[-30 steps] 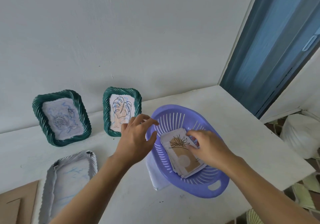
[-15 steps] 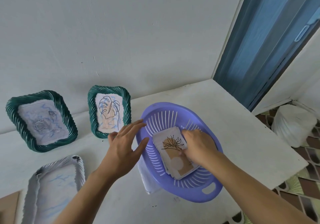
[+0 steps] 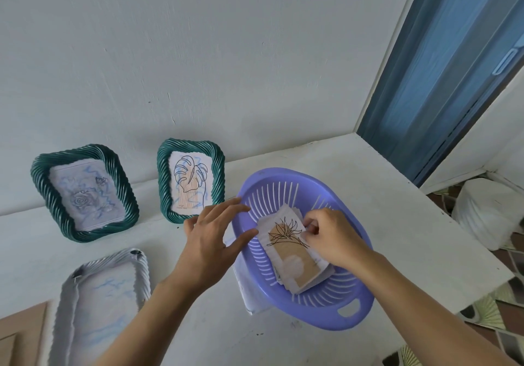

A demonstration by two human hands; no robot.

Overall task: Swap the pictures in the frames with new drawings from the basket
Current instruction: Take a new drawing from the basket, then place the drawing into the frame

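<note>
The right hand point(image 3: 331, 238) pinches the edge of the top tan paper drawing point(image 3: 286, 242), which lies on a stack inside the slotted purple plastic basket point(image 3: 340, 319). The left hand point(image 3: 209, 238), fingers straight and spread, is at the basket's left rim. Beyond the left hand stand two green twisted-rim picture frames point(image 3: 162, 181). A silver frame point(image 3: 99, 303) lies flat left of its wrist.

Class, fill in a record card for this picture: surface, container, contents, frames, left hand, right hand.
Surface: white table
Container: purple basket, slotted, on the table
Contents: a stack of papers; the top drawing shows a black-line plant
Frames: rose frame and leaf frame, both green, stand by the wall; silver frame lies flat
Left hand: fingers straight, at the basket's rim
Right hand: pinches the top drawing's edge
</note>
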